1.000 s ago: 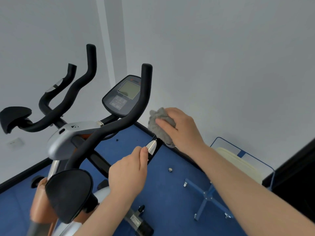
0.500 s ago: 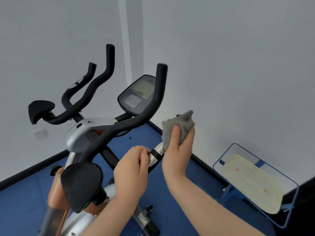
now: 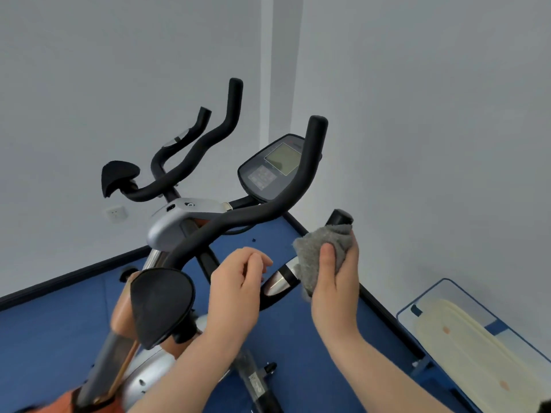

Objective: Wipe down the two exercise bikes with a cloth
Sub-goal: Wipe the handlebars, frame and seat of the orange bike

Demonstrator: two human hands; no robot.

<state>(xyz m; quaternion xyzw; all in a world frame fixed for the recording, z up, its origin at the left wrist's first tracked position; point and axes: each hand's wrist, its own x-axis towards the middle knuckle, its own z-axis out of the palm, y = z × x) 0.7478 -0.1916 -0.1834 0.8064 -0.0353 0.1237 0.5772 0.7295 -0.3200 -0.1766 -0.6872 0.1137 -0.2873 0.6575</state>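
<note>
Right hand grips a gray cloth, thumb pressed on the front of it, fingers curled round behind. Cloth is wrapped round the short black handlebar grip on the right side of the exercise bike; only the rounded black tip of that grip pokes out at 12 o'clock from the cloth. Cloth bunches up above and to 10 o'clock of the thumb, a bit hangs down along the palm edge at 7 o'clock. Just at 8 o'clock of the cloth, the chrome pulse sensor on the same bar shows, touching the cloth's lower edge.

Left hand sits at 9 o'clock of the right hand, near the chrome sensor, fingers loosely curled, holding nothing; fingertips look just apart from the bar, contact cannot be told for sure.

Long black curved handlebar runs from the lower left up to 1 o'clock, crossing in front of the console, whose screen is blank. Black elbow pad is at 9 o'clock of the left hand, a second pad farther back at 10 o'clock. Silver stem cover joins the bars in the middle.

Floor is blue mat. At 4 o'clock of the right hand, a blue-framed tray with cream-coloured liner stands against the wall. White wall socket at far left.
</note>
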